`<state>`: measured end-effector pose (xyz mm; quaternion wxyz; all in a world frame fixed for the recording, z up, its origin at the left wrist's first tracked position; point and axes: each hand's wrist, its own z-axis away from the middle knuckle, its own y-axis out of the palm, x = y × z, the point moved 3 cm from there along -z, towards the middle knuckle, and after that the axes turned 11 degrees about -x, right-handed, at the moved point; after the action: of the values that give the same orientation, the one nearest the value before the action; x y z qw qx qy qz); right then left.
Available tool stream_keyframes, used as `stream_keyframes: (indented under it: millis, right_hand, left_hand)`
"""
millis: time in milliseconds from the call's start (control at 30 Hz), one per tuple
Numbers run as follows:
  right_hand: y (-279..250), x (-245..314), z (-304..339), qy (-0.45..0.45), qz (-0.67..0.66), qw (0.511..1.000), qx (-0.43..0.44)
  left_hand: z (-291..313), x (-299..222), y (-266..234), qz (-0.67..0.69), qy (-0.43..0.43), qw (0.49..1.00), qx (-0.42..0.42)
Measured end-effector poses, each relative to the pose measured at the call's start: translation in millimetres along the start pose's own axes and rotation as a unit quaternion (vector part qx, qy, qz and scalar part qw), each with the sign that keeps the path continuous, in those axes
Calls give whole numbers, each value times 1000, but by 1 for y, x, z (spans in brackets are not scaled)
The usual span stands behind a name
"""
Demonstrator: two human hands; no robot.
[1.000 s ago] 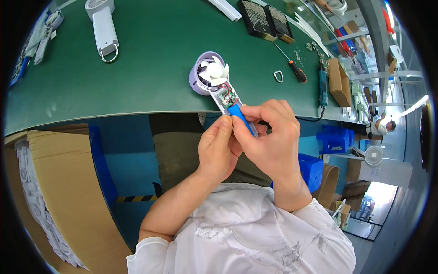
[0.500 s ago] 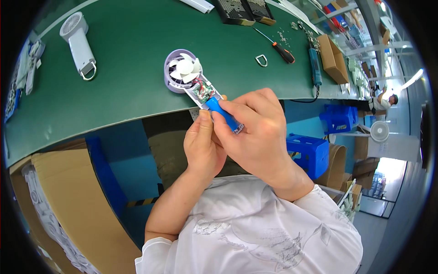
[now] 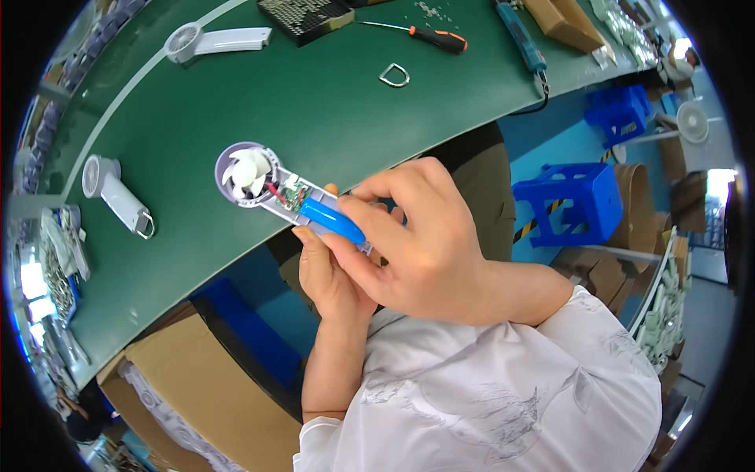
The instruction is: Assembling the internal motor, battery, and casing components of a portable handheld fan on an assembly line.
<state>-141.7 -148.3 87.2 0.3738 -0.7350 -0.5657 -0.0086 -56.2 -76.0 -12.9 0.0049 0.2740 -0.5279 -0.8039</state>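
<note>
An opened handheld fan (image 3: 248, 175) with white blades and a pale purple ring is held over the bench's near edge. Its handle shell lies open, showing a small green circuit board (image 3: 294, 193) with red wires. Behind the board, a blue cylindrical battery (image 3: 333, 221) lies lengthwise along the handle. My left hand (image 3: 334, 283) grips the handle from below, thumb at its near side. With thumb and index finger, my right hand (image 3: 432, 236) pinches the battery toward its rear end. The fingers partly cover that end of the handle.
On the green bench (image 3: 189, 110) lie two more handheld fans (image 3: 126, 200), a metal D-shaped ring (image 3: 395, 75), a screwdriver (image 3: 439, 39), a black parts tray (image 3: 307, 17) and a teal power tool (image 3: 521, 38). A blue stool (image 3: 578, 204) stands right; a cardboard box (image 3: 212, 385) stands lower left.
The whole view has turned, bringing another fan into sight at the upper left. In the picture, the held fan shifts left and lies flatter. Both hands keep their hold, with more of the battery visible.
</note>
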Motion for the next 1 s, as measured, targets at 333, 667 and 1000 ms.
stream_keyframes:
  millis: [333,667,1000]
  right_hand:
    - [6,-2,24,19,-53,996,-73]
    - [20,-8,40,9,-75,990,-118]
    - [11,-13,30,8,-97,995,32]
  left_hand:
    - [8,-7,-4,21,20,992,-123]
    - [1,-4,-58,214,-41,970,-104]
    - [6,-1,-52,99,-100,977,-163]
